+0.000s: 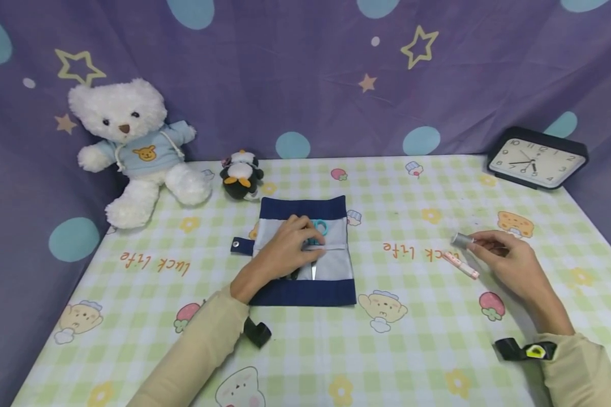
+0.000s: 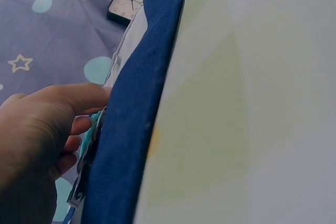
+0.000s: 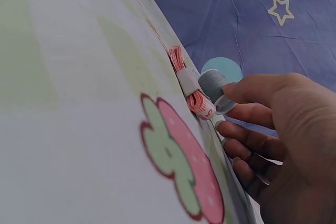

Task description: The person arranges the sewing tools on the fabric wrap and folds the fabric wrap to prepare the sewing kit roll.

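Note:
My left hand [image 1: 287, 246] lies over an unfolded navy and grey fabric pouch [image 1: 302, 294], thumb and index finger apart, other fingers loosely bent. Right by its fingertips are small scissors with teal handles [image 1: 321, 227]; their blade shows below the thumb. A dark item under the palm is mostly hidden. In the left wrist view, the thumb reaches to the pouch's navy edge [image 2: 131, 114]. My right hand [image 1: 511, 263] pinches a spool of grey thread [image 3: 212, 85] between thumb and index finger. Close beside the spool lies a folded pink-and-white tape measure [image 1: 460, 265], banded in the middle.
A white teddy bear [image 1: 132, 150] in a blue top sits at the back left, with a small penguin plush [image 1: 241, 175] beside it. At the back right stands a black-framed clock [image 1: 538, 158]. A purple curtain [image 1: 295, 85] hangs behind the checkered tablecloth [image 1: 387, 362].

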Available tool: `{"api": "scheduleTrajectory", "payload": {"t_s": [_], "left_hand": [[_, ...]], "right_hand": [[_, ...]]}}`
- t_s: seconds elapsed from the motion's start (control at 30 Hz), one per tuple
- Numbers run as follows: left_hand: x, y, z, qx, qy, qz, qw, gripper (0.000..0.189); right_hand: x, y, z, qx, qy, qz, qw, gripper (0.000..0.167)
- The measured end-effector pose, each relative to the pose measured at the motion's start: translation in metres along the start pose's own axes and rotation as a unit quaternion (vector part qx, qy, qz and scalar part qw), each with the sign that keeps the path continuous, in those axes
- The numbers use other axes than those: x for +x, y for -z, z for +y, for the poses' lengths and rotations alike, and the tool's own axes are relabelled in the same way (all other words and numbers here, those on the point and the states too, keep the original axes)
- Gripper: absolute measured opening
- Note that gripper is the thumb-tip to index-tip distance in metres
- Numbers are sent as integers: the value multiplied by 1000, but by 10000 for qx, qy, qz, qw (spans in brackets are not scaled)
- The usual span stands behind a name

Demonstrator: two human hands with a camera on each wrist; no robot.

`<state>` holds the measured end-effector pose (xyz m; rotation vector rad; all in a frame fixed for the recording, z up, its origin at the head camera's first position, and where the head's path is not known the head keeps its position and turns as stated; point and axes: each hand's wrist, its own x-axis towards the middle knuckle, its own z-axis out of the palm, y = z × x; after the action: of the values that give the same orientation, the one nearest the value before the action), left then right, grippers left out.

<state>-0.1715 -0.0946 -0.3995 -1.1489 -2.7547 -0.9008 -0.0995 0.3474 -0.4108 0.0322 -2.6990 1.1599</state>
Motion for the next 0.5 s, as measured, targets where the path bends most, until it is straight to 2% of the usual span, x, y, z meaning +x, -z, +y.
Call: {"api": "scheduleTrajectory", "payload": {"t_s": [0.3,0.5], "left_hand": [[2,-4,-1,93,-135,79,9998,9],[2,-5,0,86,-96,74,9999,9]], "right_hand": [[0,-2,-2,48,-120,38,9999,26],[0,-4,-3,139,-158,162,9996,25]]}}
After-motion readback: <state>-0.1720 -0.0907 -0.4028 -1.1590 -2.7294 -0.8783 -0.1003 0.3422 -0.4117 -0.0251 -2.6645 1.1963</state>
